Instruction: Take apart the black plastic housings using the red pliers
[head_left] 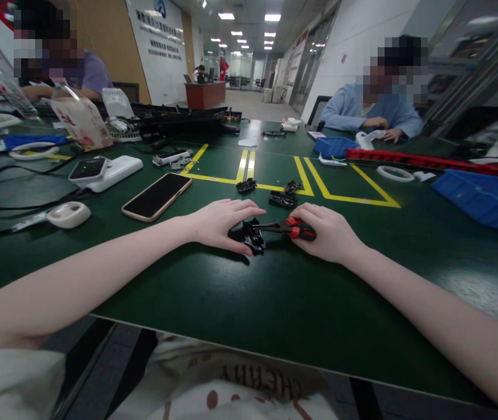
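Observation:
My right hand [328,233] is closed around the red and black handles of a pair of pliers [279,227]. The pliers' narrow jaws point left and reach a small black plastic part [254,238] on the green table. Around that part, my left hand [220,224] has its thumb and fingers spread apart. Its thumb tip lies close to the part's lower edge; whether it presses on it I cannot tell. Just beyond my hands lie more black plastic pieces, one [246,185] to the left, another [283,199] nearer the pliers and a third [293,186] behind.
A phone [158,197] lies left of my hands, near a white device [107,172] with a cable and a beige ring-shaped object [69,214]. Yellow tape [354,201] marks the green table [231,309]. Blue trays [485,198] stand right. Two people sit across the table.

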Motion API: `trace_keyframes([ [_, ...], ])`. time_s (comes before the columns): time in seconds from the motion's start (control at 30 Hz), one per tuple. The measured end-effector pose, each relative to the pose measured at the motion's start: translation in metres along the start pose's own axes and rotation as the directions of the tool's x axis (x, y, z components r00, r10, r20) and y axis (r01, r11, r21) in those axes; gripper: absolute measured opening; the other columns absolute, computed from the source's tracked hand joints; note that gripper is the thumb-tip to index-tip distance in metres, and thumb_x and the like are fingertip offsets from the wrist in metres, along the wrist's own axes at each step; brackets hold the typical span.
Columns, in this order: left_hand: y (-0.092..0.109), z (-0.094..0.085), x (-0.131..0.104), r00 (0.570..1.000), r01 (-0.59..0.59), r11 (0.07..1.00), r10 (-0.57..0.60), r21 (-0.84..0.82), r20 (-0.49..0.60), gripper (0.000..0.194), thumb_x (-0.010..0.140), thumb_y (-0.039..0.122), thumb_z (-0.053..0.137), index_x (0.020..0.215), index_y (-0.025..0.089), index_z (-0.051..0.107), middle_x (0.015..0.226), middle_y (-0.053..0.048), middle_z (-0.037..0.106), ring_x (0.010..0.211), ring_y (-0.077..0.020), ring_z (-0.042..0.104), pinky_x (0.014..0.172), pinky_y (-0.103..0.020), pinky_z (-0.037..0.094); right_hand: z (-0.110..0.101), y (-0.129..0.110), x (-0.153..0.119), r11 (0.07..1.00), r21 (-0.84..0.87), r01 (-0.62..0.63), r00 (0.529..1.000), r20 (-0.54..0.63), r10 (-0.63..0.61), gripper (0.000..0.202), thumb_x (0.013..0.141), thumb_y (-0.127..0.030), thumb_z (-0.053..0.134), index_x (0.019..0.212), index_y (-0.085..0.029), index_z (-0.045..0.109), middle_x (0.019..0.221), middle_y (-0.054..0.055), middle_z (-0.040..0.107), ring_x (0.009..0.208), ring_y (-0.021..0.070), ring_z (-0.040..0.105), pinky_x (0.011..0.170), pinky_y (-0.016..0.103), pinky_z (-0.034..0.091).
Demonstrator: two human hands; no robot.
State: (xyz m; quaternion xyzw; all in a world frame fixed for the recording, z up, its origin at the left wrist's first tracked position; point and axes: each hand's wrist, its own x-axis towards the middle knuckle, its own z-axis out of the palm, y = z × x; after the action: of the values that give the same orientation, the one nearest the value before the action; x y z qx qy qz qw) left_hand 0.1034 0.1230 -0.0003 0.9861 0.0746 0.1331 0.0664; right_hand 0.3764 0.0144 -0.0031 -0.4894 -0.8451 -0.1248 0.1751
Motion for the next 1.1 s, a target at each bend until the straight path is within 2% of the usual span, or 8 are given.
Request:
trace_keyframes([
  [0.17,0.006,0.001,0.002,1.0,0.006,1.0,-0.005,0.022,-0.008,0.067,0.088,0.062,0.06,0.136,0.017,0.05,0.13,-0.012,0.06,0.111,-0.0271,0.061,0.088,-0.036,0.045,-0.001,0.0,0.0,1.0,-0.002,-0.001,1.0,0.002,0.001,0.022,0.083,-0.031,0.058,0.1,-0.018,0.058,0.101,0.009,0.066,0.087,0.022,0.062,0.075,0.034,0.048],
  [0.3,0.006,0.001,0.002,1.0,0.006,1.0,-0.006,0.016,-0.004,0.058,0.09,0.058,0.058,0.13,0.017,0.055,0.125,-0.01,0.063,0.108,-0.0254,0.061,0.085,-0.034,0.045,0.0,0.0,0.001,1.0,0.0,-0.005,1.0,0.001,0.005,0.022,0.083,-0.032,0.058,0.1,-0.018,0.058,0.101,0.009,0.066,0.087,0.0222,0.062,0.075,0.034,0.048],
  [0.5,0.004,0.0,0.002,1.0,0.008,1.0,-0.008,0.004,0.0,0.062,0.091,0.057,0.059,0.136,0.016,0.05,0.128,-0.011,0.063,0.111,-0.0255,0.061,0.089,-0.034,0.045,0.0,-0.001,0.001,1.0,0.002,-0.02,1.0,0.002,0.02,0.022,0.083,-0.032,0.058,0.1,-0.017,0.058,0.1,0.009,0.066,0.087,0.022,0.062,0.075,0.034,0.049],
  [0.63,0.003,-0.002,0.001,0.999,0.034,0.999,-0.034,0.013,0.01,0.073,0.091,0.053,0.061,0.148,0.015,0.037,0.132,-0.013,0.062,0.115,-0.0258,0.061,0.092,-0.034,0.045,0.0,0.0,0.001,1.0,0.007,-0.03,0.999,0.017,0.029,0.023,0.083,-0.032,0.058,0.1,-0.018,0.057,0.099,0.009,0.066,0.085,0.0216,0.062,0.072,0.033,0.048],
  [0.8,0.002,-0.002,0.0,0.997,0.075,0.996,-0.075,-0.051,0.019,0.082,0.089,0.05,0.064,0.153,0.017,0.027,0.138,-0.012,0.059,0.117,-0.0247,0.06,0.096,-0.034,0.045,0.0,0.0,0.002,1.0,0.007,-0.027,0.999,0.037,0.027,0.024,0.083,-0.032,0.058,0.101,-0.018,0.057,0.099,0.009,0.065,0.086,0.0219,0.062,0.071,0.033,0.048],
  [0.9,-0.001,0.0,0.0,0.996,0.086,0.99,-0.085,-0.115,0.006,0.081,0.088,0.048,0.066,0.152,0.017,0.028,0.137,-0.013,0.059,0.119,-0.0257,0.06,0.098,-0.036,0.046,-0.001,0.0,0.003,1.0,0.005,-0.024,0.998,0.052,0.024,0.024,0.083,-0.032,0.058,0.102,-0.018,0.057,0.1,0.009,0.065,0.085,0.0217,0.061,0.071,0.033,0.048],
  [1.1,-0.006,0.004,-0.001,0.998,0.062,0.983,-0.066,-0.173,-0.017,0.061,0.093,0.045,0.06,0.144,0.017,0.041,0.139,-0.015,0.053,0.121,-0.0254,0.058,0.097,-0.036,0.049,-0.001,0.0,0.003,1.0,-0.002,-0.016,0.998,0.061,0.016,0.024,0.083,-0.032,0.058,0.103,-0.017,0.057,0.1,0.009,0.065,0.086,0.0222,0.061,0.071,0.033,0.049],
])
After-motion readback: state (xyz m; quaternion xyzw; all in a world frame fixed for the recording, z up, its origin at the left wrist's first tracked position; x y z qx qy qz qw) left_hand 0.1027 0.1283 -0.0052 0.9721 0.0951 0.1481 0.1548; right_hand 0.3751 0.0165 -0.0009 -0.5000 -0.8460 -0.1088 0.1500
